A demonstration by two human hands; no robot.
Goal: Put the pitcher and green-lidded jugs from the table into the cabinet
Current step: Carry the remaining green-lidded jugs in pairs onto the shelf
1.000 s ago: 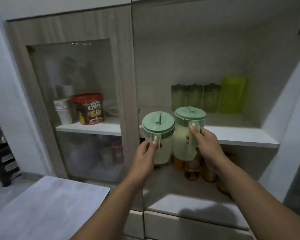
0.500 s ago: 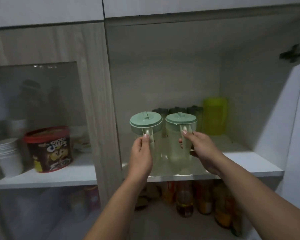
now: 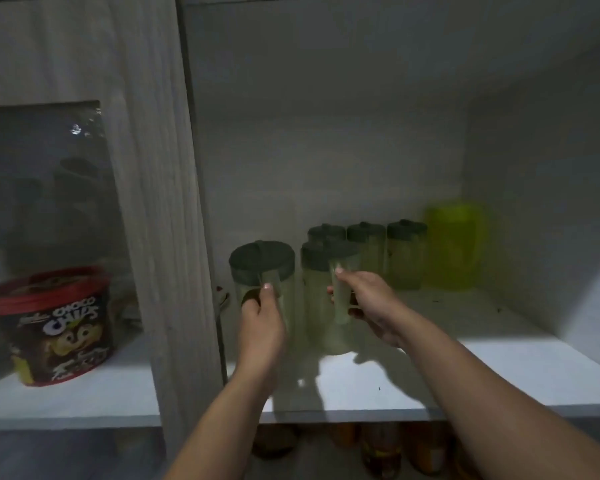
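Note:
Two clear jugs with green lids stand on the white cabinet shelf [image 3: 499, 368], inside the open compartment. My left hand [image 3: 260, 317] grips the handle of the left jug [image 3: 262, 263]. My right hand [image 3: 368, 299] grips the handle of the right jug [image 3: 326, 261]. Behind them, against the back wall, stand three more green-lidded jugs [image 3: 404, 251] in a row. The yellow-green pitcher [image 3: 452, 251] stands to their right, blurred. Whether the two held jugs rest fully on the shelf, I cannot tell.
A wooden door frame [image 3: 160, 237] borders the compartment on the left. Behind its glass sits a red-lidded Choco Chips tub [image 3: 52, 327] on the same shelf level. Bottles [image 3: 381, 448] stand on the shelf below. The cabinet's right wall [image 3: 541, 202] is close to the pitcher.
Both hands have carried the two jugs up and forward, from in front of the shelf edge to inside the compartment. The camera has moved closer to the cabinet.

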